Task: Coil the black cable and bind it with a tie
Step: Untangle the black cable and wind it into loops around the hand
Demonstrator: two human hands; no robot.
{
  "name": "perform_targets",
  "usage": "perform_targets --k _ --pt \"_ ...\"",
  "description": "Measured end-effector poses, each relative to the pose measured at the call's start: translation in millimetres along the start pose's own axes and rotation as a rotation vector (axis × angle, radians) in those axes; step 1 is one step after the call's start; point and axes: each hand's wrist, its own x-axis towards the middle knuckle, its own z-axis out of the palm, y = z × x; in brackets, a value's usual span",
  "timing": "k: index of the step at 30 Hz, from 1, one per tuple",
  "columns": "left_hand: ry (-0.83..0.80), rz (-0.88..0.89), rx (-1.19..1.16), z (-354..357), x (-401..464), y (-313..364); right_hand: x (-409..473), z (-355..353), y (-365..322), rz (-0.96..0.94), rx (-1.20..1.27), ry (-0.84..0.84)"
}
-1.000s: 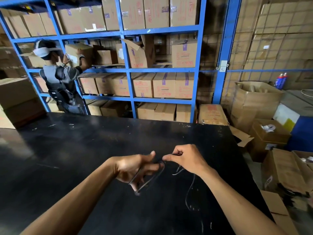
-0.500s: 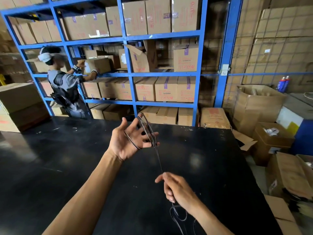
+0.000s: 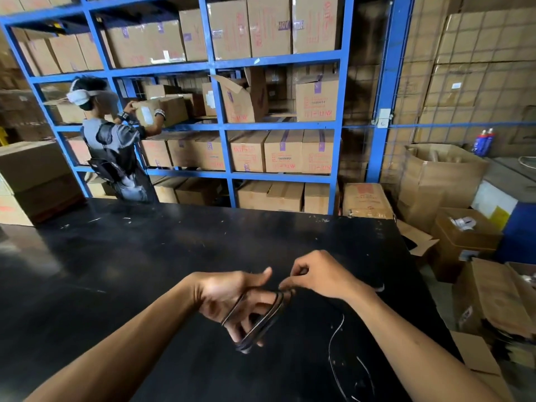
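Observation:
The black cable [image 3: 265, 317] is wound in several loops around my left hand [image 3: 232, 300], which hangs over the black table [image 3: 145, 256] with fingers spread downward inside the coil. My right hand [image 3: 322, 275] sits just to the right, pinching the cable at the top of the coil between thumb and forefinger. A loose tail of the cable [image 3: 333, 343] trails down across the table under my right forearm. I see no tie.
Blue shelving [image 3: 226, 123] full of cardboard boxes stands behind the table. A person [image 3: 113, 146] at the left handles a box on a shelf. More boxes [image 3: 464, 242] crowd the floor beyond the table's right edge.
My left hand dropped from raised palm-up to low with fingers down. My right hand came up from near the bottom edge to the coil, laying another loop on it.

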Motion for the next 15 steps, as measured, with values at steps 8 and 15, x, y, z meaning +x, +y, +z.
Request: perform_targets --k 8,15 --pt "0.643 0.126 -0.08 -34 0 -7 -9 19 -20 0.106 0.594 -0.125" --pt "0.685 0.712 -0.593 -45 2 8 -33 56 -17 0.16 0.894 -0.086"
